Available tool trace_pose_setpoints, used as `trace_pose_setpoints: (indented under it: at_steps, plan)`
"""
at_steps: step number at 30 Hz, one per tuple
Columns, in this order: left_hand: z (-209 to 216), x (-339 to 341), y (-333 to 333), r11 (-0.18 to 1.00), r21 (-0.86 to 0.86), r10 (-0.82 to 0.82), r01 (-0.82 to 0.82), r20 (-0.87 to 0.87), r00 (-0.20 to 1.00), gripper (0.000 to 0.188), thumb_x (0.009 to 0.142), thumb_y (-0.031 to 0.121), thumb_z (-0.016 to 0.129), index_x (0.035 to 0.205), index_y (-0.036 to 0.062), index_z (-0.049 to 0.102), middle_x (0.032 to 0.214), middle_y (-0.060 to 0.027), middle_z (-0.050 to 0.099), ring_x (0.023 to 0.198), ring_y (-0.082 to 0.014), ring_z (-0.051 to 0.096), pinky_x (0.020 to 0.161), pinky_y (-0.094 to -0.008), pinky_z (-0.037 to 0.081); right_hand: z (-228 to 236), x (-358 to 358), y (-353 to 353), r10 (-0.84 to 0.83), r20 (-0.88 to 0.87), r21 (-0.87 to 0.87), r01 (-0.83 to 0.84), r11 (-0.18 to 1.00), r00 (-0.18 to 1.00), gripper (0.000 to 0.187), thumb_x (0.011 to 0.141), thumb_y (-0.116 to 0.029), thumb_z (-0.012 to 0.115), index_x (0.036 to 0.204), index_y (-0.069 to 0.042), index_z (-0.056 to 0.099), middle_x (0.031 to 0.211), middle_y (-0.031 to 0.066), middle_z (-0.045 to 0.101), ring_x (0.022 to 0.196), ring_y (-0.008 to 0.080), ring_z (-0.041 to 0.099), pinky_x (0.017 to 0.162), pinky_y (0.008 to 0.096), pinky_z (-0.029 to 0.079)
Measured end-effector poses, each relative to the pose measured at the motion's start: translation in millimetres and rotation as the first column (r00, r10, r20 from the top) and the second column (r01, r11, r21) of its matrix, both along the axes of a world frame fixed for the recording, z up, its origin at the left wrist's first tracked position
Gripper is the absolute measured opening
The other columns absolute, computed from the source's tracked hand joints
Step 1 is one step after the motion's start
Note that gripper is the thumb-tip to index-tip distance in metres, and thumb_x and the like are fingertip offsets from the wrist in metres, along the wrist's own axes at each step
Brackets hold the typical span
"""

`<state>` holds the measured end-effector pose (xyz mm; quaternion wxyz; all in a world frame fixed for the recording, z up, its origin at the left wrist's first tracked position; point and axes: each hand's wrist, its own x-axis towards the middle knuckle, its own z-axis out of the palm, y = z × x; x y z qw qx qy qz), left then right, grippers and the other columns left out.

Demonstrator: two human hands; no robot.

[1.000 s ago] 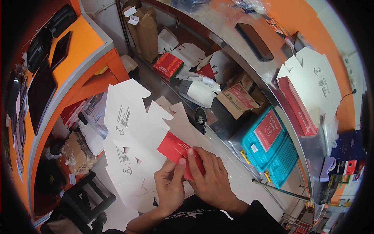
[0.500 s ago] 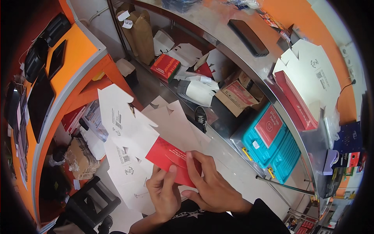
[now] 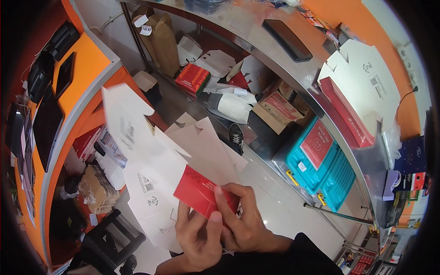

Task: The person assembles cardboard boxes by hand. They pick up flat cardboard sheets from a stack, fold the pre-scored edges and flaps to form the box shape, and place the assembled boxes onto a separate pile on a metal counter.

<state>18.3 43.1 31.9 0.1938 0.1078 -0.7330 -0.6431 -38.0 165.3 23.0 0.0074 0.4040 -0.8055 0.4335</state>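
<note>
Low in the middle, both hands grip a half-folded cardboard carton with a red end panel (image 3: 192, 189) and a large white panel (image 3: 137, 130) slanting up to the left. My left hand (image 3: 199, 236) has its thumb pressed on the red panel, its fingers behind. Close beside it, my right hand (image 3: 250, 222) pinches the red panel's right part with thumb and fingers. The fingers hide the panel's lower right edge. More white cardboard (image 3: 153, 206) with printed marks hangs below; whether it belongs to the same carton I cannot tell. Plain flat cardboard sheets (image 3: 201, 142) lie behind it.
An orange counter (image 3: 94, 50) with dark tablets runs along the left, a black stool (image 3: 112, 240) below it. To the right, a metal table (image 3: 252, 27) bears a phone (image 3: 287, 40) and a folded white-and-red carton (image 3: 362, 78). A turquoise crate (image 3: 337, 178) stands beneath.
My right hand has moved down and closer to my left, so the fingertips almost meet on the red panel. The white panel has tilted, its upper end shifting left and up, blurred.
</note>
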Motion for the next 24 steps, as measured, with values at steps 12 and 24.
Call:
trace_pose_setpoints:
  at_steps: [12,24]
  plan:
    - [-85.8,18.5,4.9,0.947,-0.146,-0.183,0.285,0.486,0.855,0.030,0.091,0.005,0.057,0.118,-0.0066,0.059,0.119,-0.0233,0.058,0.078,-0.0352,0.069,0.066,-0.0410,0.058,-111.8,-26.2,29.3,-0.192,0.844,-0.110,0.512,0.852,0.501,0.037,0.104,-0.021,0.047,0.126,0.008,0.055,0.115,0.0150,0.064,0.101,0.0223,0.064,0.089,0.0329,0.051]
    - [-125.4,22.5,19.9,0.989,0.123,-0.133,0.087,0.438,0.889,0.031,0.086,0.001,0.061,0.117,-0.0058,0.062,0.098,-0.0223,0.062,0.094,-0.0371,0.065,0.081,-0.0414,0.053,-105.6,-76.0,22.9,-0.263,0.634,0.180,0.191,0.965,0.728,0.011,0.084,0.000,0.069,0.092,0.007,0.068,0.080,0.0086,0.070,0.072,0.0119,0.067,0.063,0.0253,0.055]
